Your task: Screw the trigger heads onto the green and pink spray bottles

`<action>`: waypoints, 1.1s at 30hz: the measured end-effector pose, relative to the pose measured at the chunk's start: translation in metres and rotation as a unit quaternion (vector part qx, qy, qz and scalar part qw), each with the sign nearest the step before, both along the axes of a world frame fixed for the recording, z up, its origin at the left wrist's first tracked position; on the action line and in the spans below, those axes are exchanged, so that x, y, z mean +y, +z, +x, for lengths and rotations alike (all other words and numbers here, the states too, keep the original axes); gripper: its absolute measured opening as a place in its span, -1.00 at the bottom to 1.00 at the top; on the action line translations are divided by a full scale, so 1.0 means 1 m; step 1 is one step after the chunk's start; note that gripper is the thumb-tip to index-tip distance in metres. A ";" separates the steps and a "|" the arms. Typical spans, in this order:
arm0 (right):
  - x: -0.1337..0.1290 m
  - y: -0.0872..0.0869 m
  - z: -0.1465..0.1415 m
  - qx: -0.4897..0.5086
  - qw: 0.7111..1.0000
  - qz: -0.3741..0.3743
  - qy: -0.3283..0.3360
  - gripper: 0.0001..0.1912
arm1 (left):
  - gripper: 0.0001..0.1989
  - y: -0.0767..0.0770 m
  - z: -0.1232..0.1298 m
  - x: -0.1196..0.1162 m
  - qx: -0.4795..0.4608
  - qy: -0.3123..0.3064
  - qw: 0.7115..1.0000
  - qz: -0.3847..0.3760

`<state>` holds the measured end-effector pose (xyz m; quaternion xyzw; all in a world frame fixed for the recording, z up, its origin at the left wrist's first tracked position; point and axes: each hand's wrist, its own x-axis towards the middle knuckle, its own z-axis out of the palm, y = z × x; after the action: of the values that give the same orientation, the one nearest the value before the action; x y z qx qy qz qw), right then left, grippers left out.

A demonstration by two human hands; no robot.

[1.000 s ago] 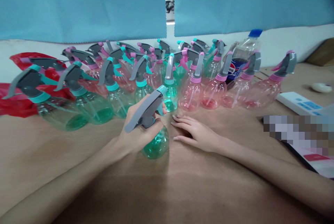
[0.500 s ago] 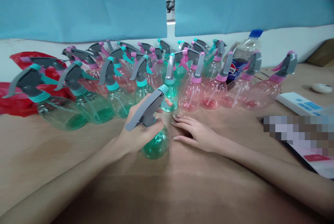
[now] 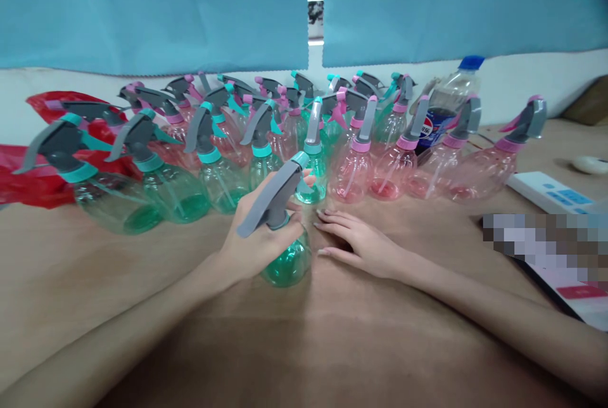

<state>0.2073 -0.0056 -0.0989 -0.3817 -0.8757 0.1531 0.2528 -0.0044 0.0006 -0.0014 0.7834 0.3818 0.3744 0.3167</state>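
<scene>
My left hand is wrapped round the neck of a green spray bottle with a grey and teal head, close to the tabletop. Its fingers pass behind the bottle and are partly hidden. Just to the right, my right hand lies on the wooden table, fingers stretched out and holding nothing. Behind both hands stand several more spray bottles: green ones such as this teal-collared bottle on the left and centre, and pink ones such as this pink-collared bottle to the right.
A cola bottle with a blue cap stands at the back right. Red plastic bags lie at far left. On the right are a white device with blue buttons, a blurred-out flat item and a white mouse-like object.
The whole view has shifted slightly, with things appearing a little further right. My left hand still grips the green spray bottle, and my right hand rests in the same place.
</scene>
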 end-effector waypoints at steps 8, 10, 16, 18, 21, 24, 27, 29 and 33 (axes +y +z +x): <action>0.000 -0.001 0.000 0.000 1.000 0.013 -0.001 -0.47 | -0.56 -0.001 0.001 -0.002 0.041 0.052 0.997 0.042; 0.001 -0.002 0.000 -0.003 1.000 0.019 0.003 -0.48 | -0.55 -0.001 0.001 -0.003 0.035 0.045 0.998 0.038; 0.001 -0.003 0.005 -0.026 0.999 0.029 0.011 -0.52 | -0.43 -0.006 -0.007 -0.006 0.042 0.046 0.998 0.022; -0.001 -0.002 0.009 -0.036 0.999 0.026 0.008 -0.53 | -0.41 -0.008 -0.012 -0.010 0.062 0.050 0.996 0.030; -0.002 0.003 0.014 -0.046 0.999 0.018 0.003 -0.55 | -0.43 -0.009 -0.018 -0.018 0.086 0.040 0.995 0.031; -0.002 0.013 0.017 -0.066 0.998 0.008 0.003 -0.57 | -0.50 -0.007 -0.025 -0.029 0.100 0.011 0.995 0.025; 0.000 0.026 0.011 -0.083 0.997 0.003 0.005 -0.65 | -0.51 -0.005 -0.036 -0.041 0.119 0.000 0.993 0.023; 0.001 0.036 0.002 -0.086 0.996 0.013 0.007 -0.69 | -0.50 -0.003 -0.049 -0.051 0.127 0.011 0.992 0.017; 0.004 0.059 -0.033 -0.095 0.995 0.035 -0.013 -0.72 | -0.56 0.000 -0.089 -0.069 0.135 0.045 0.989 0.030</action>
<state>0.1741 -0.0011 -0.0395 -0.3971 -0.8954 0.0818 0.1840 -0.0937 -0.0685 -0.0016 0.8180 0.4446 0.2899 0.2215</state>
